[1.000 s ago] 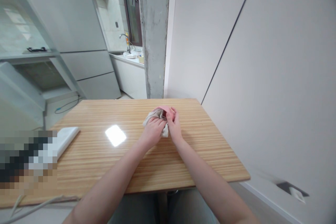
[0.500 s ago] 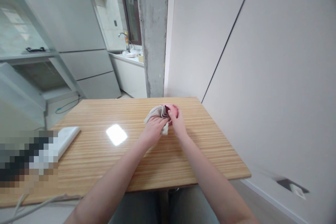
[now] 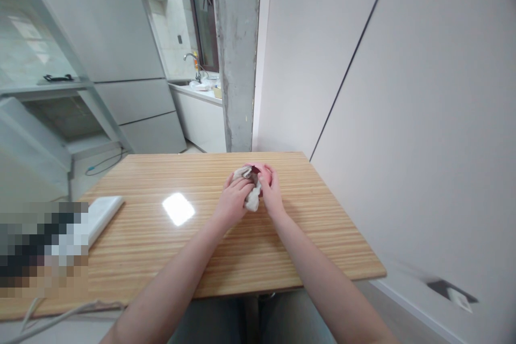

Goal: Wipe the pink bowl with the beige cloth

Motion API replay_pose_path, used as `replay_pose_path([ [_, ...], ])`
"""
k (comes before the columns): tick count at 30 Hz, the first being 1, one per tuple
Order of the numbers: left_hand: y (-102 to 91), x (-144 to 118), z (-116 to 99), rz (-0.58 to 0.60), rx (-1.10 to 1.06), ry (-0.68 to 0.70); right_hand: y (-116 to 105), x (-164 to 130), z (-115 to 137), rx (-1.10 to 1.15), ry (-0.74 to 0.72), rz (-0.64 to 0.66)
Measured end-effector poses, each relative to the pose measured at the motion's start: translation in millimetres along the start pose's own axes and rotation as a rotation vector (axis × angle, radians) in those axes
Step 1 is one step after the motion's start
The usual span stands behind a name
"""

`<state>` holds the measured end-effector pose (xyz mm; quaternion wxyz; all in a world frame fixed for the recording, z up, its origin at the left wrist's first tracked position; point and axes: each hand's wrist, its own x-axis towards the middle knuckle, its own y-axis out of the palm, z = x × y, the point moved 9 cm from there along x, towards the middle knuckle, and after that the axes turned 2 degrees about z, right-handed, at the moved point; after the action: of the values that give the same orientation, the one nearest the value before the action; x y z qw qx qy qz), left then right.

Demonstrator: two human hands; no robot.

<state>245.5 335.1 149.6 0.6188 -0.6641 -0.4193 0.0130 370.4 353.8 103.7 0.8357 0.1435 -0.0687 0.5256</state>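
Largest: plain white wall (image 3: pixel 403 118) fills the right side, crossed by one dark slanting seam. Far left, tall grey refrigerator (image 3: pixel 108 21), two drawer fronts below its upper door. Next, wood-grain counter (image 3: pixel 330 226) across the near middle; bright reflection on its left half. Bare concrete pillar (image 3: pixel 238 64) rises beyond its far edge; left of that, white sink cabinet (image 3: pixel 201 123) with a curved tap above. White flat object (image 3: pixel 107 209) at the counter's left side, partly masked by pixelation; pale cable (image 3: pixel 64 314) at the near left corner.

Both hands meet at the far middle of the counter, well apart from the white flat object. Left hand (image 3: pixel 234 199): fingers partly curled over crumpled off-white cloth (image 3: pixel 253 201), pressing or gripping it. Right hand (image 3: pixel 272 193): curved around the right side of a pink object (image 3: pixel 265 173), thumb on the near side, fingers beyond.

Cloth bunched between the hands, one fold hanging toward the near side. Pink object, smallest of the handled items, sits just right of the cloth and touches it; dark red shows at its opening. Its full shape is hidden by the hands; cannot tell whether it touches the counter.
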Motion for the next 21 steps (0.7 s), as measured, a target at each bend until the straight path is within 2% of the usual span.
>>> replay_pose_path([
  [6,11.7,1,-9,0.085,0.015,0.008,0,-5,1,0.006,-0.021,-0.033],
  [12,7.7,1,-5,0.049,-0.006,-0.063,11,-7,-1,0.057,-0.03,0.058],
  [14,4.1,1,-4,0.067,0.026,-0.015,12,-1,-4,0.064,0.013,0.095],
  [18,1.1,-1,-12,0.139,0.041,0.187,7,14,-23,0.129,0.202,0.153],
  [21,6.6,-2,-12,0.176,0.034,0.215,4,16,-31,0.124,0.222,0.142],
])
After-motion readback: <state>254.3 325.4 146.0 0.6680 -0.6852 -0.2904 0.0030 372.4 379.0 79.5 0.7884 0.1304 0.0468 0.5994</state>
